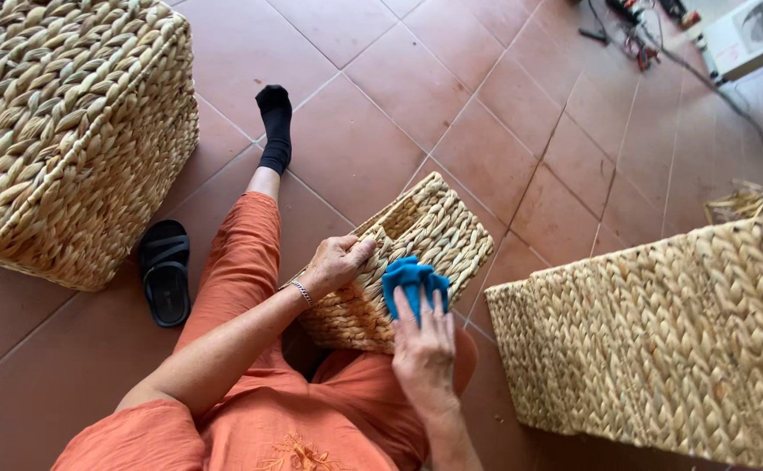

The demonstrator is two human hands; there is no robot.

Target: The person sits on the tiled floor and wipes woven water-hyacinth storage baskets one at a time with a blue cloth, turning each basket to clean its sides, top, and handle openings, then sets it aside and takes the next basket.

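Small basket [416, 253]: we see it tilted on the lap, resting against the orange trousers [250, 262], its open mouth turned up and away from us toward the tiled floor [451, 96]
Where it lies from the hands: directly ahead of both, touching both; its long axis runs from lower left to upper right in the head view, away from the body
Left hand [336, 262]: we see it curled over the near rim at the basket's left corner, fingers closed on the woven edge, steadying it
Right hand [422, 342]: laid flat with fingers together on a blue cloth [409, 281], pressing the cloth against the basket's side wall; it holds the cloth by pressure rather than in a fist
Which hand is nearer: both touch; the left sits higher on the rim, the right lower on the wall, closer to the body
How the basket looks: pale straw colour, thick braided weave, rectangular, stiff-sided, dry
Around us: a large woven basket [67, 131] on the floor to the left, another large woven basket [660, 349] just to the right, both of the same weave
Also there: a black sandal [165, 270] on the floor beside the outstretched leg, a black sock [275, 126] on the foot
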